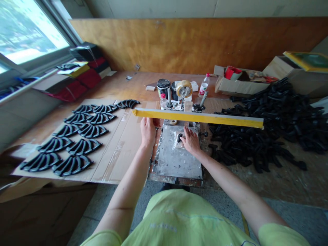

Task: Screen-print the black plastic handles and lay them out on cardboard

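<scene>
A long yellow-taped frame extends crosswise above the work plate, its near edge facing me. My left hand is at the lower left of this edge; its fingertips pass out of sight behind the frame and it appears to grip it. Below the frame, my right hand lies over a light block on the grey metal plate, fingers stretched out. Its thumb is at a small black part seated on that block, seemingly touching it. Behind the frame, metal posts of the fixture rise.
Rows of black fan-shaped pieces lie on a cardboard sheet at left. A large heap of black parts covers the right side. Behind are a paint tub, a tape roll, a bottle and an open carton.
</scene>
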Demonstrator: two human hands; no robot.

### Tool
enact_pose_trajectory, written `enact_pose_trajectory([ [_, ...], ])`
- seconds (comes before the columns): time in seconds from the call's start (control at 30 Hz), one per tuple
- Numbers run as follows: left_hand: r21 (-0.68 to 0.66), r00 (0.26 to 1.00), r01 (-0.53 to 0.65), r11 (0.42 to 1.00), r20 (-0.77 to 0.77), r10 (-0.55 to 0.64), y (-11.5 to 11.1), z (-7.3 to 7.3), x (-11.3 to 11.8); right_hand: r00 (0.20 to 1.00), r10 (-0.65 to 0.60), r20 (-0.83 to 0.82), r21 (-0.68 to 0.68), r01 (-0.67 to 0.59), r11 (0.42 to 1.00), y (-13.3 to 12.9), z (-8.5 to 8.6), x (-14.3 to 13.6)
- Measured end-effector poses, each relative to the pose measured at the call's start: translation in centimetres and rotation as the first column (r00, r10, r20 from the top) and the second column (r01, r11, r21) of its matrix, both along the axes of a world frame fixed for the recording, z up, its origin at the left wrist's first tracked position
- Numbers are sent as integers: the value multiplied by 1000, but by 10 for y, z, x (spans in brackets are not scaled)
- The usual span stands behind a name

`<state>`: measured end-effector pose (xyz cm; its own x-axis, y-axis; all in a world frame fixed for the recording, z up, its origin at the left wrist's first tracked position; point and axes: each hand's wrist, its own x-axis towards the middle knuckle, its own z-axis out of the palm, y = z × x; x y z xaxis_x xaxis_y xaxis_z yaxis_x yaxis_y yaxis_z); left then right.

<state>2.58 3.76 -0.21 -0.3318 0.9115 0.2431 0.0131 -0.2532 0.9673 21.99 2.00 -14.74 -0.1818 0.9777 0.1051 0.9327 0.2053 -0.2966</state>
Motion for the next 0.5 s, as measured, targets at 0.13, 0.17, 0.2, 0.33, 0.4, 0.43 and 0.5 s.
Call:
enact_pose_trajectory([
  [0.13,-1,1000,2,1000,12,-2,1,-1,0,987,162,6,-6,-162,987,1,-4,1],
  [0.17,-4,1000,5,1000,13,-5,1,-1,0,987,161,18,-39,-160,986,3,-5,0],
  [0.2,-6,1000,8,1000,11,-8,1,-2,0,989,146,30,-72,-143,987,6,-6,-2],
  [0.33,-24,1000,17,1000,0,-17,0,-2,-1,991,128,34,-101,-124,987,12,-7,-9],
  [0.4,-48,999,34,998,-17,-35,-7,-3,-5,988,153,-13,-28,-153,988,7,-5,-1],
  [0.43,-57,998,50,997,-31,-52,-12,-4,-7,988,148,-52,12,-147,989,4,-3,9],
  [0.5,-89,995,87,992,-43,-91,-27,-11,-16,984,115,-135,68,-107,992,-3,3,40],
])
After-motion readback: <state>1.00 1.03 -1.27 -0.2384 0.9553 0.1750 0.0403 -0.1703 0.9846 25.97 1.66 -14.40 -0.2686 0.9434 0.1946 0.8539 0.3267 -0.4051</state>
